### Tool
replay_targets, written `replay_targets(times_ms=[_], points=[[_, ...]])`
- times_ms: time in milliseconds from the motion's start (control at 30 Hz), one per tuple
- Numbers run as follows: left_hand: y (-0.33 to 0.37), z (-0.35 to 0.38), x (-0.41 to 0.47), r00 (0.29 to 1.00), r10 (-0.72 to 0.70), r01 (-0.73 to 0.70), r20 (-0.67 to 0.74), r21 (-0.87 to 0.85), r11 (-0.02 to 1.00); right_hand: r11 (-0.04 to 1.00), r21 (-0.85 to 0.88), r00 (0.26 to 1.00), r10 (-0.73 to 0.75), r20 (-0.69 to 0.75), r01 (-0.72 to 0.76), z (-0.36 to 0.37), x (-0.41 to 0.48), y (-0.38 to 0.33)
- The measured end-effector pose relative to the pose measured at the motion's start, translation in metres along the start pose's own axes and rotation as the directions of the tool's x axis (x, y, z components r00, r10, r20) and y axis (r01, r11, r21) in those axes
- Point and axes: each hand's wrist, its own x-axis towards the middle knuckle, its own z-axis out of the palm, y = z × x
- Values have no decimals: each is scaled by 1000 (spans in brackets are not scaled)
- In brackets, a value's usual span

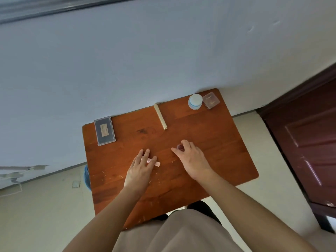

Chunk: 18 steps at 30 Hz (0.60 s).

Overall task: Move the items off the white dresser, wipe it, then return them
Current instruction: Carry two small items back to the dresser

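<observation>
at frame centre on the brown table [214, 139], left hand [140, 168] is resting straight-fingered on the pink tube [157, 163] while right hand [193, 160] is curling round the small red jar [180, 147] just right of it; probably best pinching the tube before lifting, keeping the jar upright.

left hand [139, 170] flat on pink tube [157, 163] | right hand [192, 159] grips small red jar [180, 147] | both on brown table [218, 142]

Beige garment [181, 235]; bare forearms [112, 211]
</observation>
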Motion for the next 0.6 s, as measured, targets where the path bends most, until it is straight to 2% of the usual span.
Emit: replay_targets(times_ms=[67, 167, 267, 333, 500, 600], points=[[-3, -3, -5, 999, 45, -45, 7, -7, 999, 995, 23, 995, 95, -5, -94, 7, -23, -3], [-7, -8, -11, 987, 131, -132, -90, -10, 991, 974, 52, 975, 223, -15, -222, 19, -59, -10], [0, -18, -11, 970, 177, -187, -168, -42, 982, 933, 81, 934, 354, -52, -350, 23, -92, -15], [19, -37, -5, 934, 261, -274, -245, -21, 961, 894, 117, 887, 446, -118, -434, 15, -117, -13], [110, -105, 6, 786, 492, -515, -375, 43, 856, 753, 203, 687, 655, -314, -626, -26, -191, 12], [183, -144, -8, 627, 603, -662, -494, 71, 746, 642, 248, 498, 739, -454, -726, -51, -254, 34]])
